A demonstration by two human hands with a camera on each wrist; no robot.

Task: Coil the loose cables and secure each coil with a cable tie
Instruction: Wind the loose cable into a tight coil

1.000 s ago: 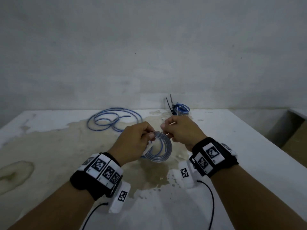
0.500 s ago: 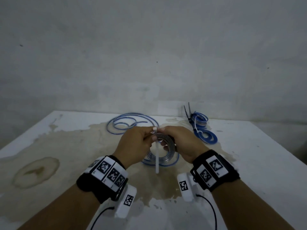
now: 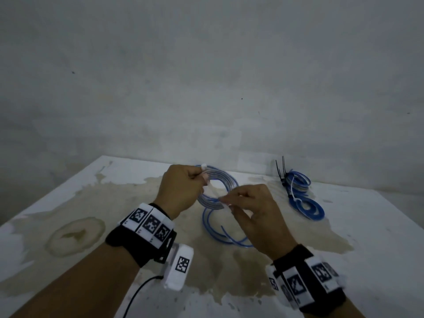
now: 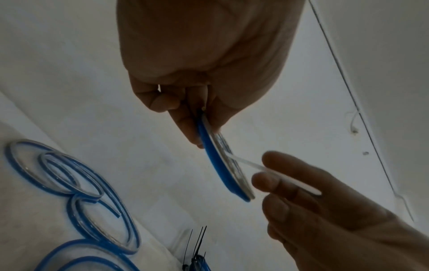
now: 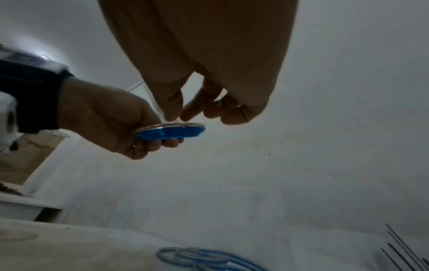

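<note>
My left hand (image 3: pixel 202 177) grips a small coil of blue and clear cable (image 3: pixel 218 190) by its left rim and holds it above the table. A white cable tie (image 3: pixel 212 191) runs from the left thumb across the coil. My right hand (image 3: pixel 229 203) pinches the tie's free tail between thumb and fingers, just right of the coil. In the left wrist view the tie (image 4: pixel 274 174) lies between the right fingers beside the coil (image 4: pixel 223 165). The right wrist view shows the coil (image 5: pixel 171 131) edge-on in the left hand.
A loose blue cable (image 3: pixel 220 232) lies on the stained white table (image 3: pixel 114 203) under my hands. Two tied coils (image 3: pixel 305 203) and spare black cable ties (image 3: pixel 281 171) sit at the back right, near the grey wall. The table's right edge is near.
Both hands have lifted the coil higher. The tie's tail hung straight down before; now the right hand pinches it and has drawn away from the left hand, toward me.
</note>
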